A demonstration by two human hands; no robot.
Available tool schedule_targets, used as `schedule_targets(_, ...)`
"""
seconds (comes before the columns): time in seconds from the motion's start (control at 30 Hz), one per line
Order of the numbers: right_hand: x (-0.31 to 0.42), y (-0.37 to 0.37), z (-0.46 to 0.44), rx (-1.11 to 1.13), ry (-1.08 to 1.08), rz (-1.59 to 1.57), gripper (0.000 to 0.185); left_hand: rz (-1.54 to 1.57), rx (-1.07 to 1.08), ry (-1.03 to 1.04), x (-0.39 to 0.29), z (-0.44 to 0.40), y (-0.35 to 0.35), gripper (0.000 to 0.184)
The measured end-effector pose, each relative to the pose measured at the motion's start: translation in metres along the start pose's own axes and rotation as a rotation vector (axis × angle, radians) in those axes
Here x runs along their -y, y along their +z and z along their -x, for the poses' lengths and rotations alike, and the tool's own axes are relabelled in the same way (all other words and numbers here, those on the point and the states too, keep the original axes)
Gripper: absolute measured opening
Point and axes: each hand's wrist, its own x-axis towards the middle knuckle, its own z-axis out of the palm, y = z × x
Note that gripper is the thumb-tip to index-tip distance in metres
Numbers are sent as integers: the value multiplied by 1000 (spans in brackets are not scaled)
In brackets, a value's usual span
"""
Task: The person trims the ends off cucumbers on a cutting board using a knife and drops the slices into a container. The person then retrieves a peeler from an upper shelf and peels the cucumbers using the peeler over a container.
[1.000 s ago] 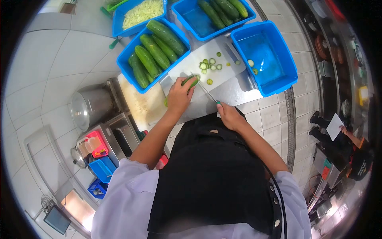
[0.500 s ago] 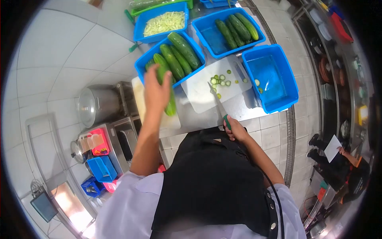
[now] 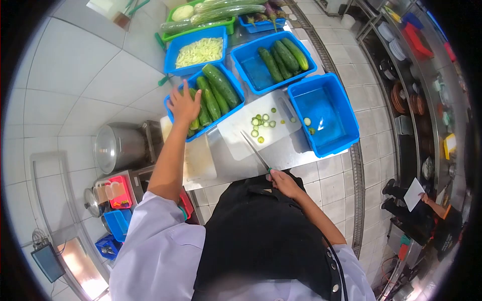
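My left hand (image 3: 185,106) is over the left side of a blue tub (image 3: 232,107) of cucumbers (image 3: 221,86), its fingers spread above the leftmost ones. Whether its palm touches a cucumber is hidden. My right hand (image 3: 283,183) grips the green handle of a knife (image 3: 255,150), whose blade points up and left over the near edge of the white cutting board (image 3: 237,131). Several cut cucumber slices (image 3: 255,122) lie on the board. To its right, another blue tub (image 3: 326,113) holds a few small pieces at its left side.
Behind stand a tub of pale cut strips (image 3: 200,52), a tub with more cucumbers (image 3: 289,56), a green tray (image 3: 230,26) and a tub of eggplants (image 3: 271,15). A steel pot (image 3: 118,149) is at left. A person (image 3: 422,200) holding paper is at far right.
My left hand held a cucumber by the knife, carried it to the left tub, and is now spread there. The knife hand has moved down, away from the slices. The view has shifted.
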Motion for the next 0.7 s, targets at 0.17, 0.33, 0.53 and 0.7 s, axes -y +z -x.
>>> schedule_targets(0.17,13,-12,16,-24,-26,-30,49,-48,-160,243,-78,-4,-29,74)
schedule_targets(0.33,4,-18,22,-37,-235,21,50,804,510,320,-203,-65,0,61)
schedule_targets(0.53,29,-41,34,-65,-77,137,54,1027,706,-606,-275,-154,124,64)
schedule_targets(0.7,18,-66,42,26,-118,93,43,1066,528,-579,-277,-155,145,61)
